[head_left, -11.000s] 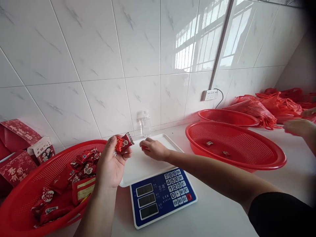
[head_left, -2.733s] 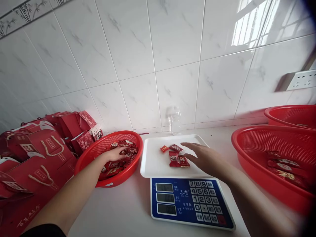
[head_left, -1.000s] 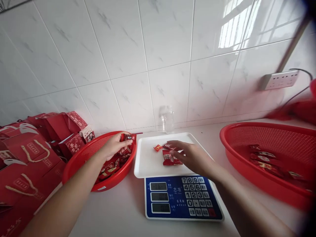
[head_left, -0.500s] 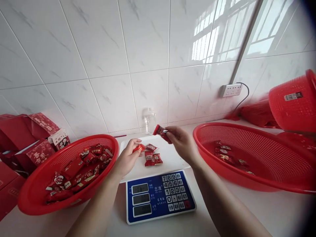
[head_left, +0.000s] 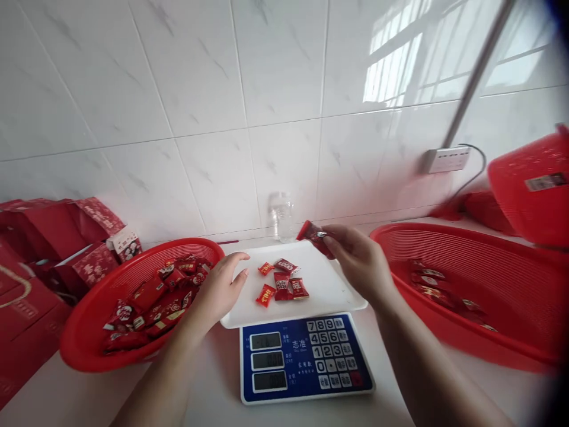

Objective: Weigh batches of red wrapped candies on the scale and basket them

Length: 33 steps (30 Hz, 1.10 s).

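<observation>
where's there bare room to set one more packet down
The right part of the tray, between its five packets and right edge, is bare but for specks; the right hand, holding a red packet, covers some of it. The counter is bare between left forearm and scale. The left basket is crowded.

Scale panel (head_left: 302,370): brand 志准; keypad (head_left: 328,352): digits 0–9. Candy wrappers (head_left: 281,284): print mostly too blurred.
</observation>
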Motion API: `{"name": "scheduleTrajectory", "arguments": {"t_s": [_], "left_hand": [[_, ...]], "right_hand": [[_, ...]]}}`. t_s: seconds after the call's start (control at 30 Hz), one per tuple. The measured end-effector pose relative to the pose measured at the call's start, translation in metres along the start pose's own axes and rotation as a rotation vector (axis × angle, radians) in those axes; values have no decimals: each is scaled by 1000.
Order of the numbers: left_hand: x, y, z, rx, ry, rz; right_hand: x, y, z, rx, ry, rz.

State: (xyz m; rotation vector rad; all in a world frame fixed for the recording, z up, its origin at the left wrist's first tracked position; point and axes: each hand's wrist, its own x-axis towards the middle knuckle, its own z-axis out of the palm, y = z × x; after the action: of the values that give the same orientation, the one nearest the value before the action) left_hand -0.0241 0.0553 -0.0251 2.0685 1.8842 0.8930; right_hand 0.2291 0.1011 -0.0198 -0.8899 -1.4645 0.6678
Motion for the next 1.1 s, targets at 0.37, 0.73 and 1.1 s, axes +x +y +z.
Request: {"name": "scheduleTrajectory", "arguments": {"t_s": [0.37,0.73,1.1], "left_hand": [[16,-72,-52,37,-440,-204],[-41,33,-8,-782,-255,59],[10,-97,-70,263,-339,-240]], "right_hand": [[-4,-3,2,-48,-5,4],[-58,-18,54,-26,-489,-168],[-42,-18,33,-149,-331,-172]]}}
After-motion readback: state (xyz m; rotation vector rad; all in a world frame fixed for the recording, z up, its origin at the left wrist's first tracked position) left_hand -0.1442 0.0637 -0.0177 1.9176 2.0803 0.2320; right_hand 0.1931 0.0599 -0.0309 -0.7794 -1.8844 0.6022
